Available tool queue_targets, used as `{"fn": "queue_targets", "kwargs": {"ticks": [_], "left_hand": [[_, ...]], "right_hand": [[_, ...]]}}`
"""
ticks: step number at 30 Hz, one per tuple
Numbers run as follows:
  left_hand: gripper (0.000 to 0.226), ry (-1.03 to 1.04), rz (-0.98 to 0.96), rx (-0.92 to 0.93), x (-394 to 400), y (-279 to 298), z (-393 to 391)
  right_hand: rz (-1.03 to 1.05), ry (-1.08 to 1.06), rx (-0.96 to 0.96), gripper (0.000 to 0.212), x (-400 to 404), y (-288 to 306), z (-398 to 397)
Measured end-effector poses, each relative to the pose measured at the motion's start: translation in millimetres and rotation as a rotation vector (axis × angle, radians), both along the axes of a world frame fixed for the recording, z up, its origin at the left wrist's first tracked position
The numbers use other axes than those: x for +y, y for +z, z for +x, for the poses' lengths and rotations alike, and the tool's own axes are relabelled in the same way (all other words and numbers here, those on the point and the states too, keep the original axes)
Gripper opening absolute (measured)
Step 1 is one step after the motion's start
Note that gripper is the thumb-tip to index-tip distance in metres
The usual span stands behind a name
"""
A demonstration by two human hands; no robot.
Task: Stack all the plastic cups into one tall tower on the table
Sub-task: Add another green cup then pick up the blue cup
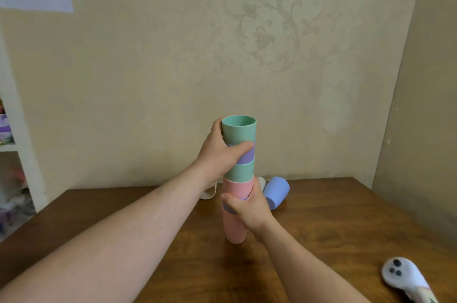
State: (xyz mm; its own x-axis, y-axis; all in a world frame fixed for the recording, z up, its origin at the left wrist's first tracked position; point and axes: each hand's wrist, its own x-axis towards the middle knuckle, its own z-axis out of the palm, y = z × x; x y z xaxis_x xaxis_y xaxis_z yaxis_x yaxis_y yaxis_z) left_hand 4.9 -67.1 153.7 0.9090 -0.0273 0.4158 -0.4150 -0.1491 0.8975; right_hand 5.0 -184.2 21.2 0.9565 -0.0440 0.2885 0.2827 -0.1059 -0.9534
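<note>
A tower of nested plastic cups (pixel 238 174) stands upright on the wooden table (pixel 321 228), pink at the bottom, then purple, pink, green, purple and a green cup (pixel 239 129) on top, mouth up. My left hand (pixel 220 154) grips the tower near the top, around the upper green and purple cups. My right hand (pixel 249 206) holds the lower part at the pink and purple cups. A blue cup (pixel 275 191) lies on its side just behind and right of the tower. A white cup (pixel 209 192) lies behind, partly hidden by my left wrist.
A white controller with dark buttons (pixel 405 278) lies at the table's front right. A beige wall stands close behind the table and at the right. A white shelf unit (pixel 14 144) is at the far left.
</note>
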Motion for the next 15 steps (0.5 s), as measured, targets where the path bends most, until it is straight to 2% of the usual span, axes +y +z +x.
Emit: {"fn": "queue_targets", "kwargs": {"ticks": [4, 6, 8, 12, 13, 15], "left_hand": [[0.100, -0.021, -0.021, 0.010, -6, -30, 4], [0.090, -0.005, -0.048, 0.047, -11, -49, 8], [0.074, 0.015, -0.085, 0.080, -15, -65, 10], [0.073, 0.093, -0.133, 0.088, -18, -78, 18], [0.071, 0.131, -0.140, 0.088, -19, -79, 19], [0.071, 0.237, -0.134, 0.072, -24, -77, 19]], "right_hand": [[0.024, 0.022, -0.040, 0.061, -1, -2, 1], [0.049, 0.034, -0.065, 0.057, 1, -2, 1], [0.026, 0.038, -0.059, 0.063, -1, -5, -2], [-0.355, 0.124, 0.082, 0.095, -40, -25, -10], [-0.418, 0.067, 0.143, 0.093, -57, -29, -8], [-0.363, -0.166, 0.233, 0.066, -90, -29, 5]]}}
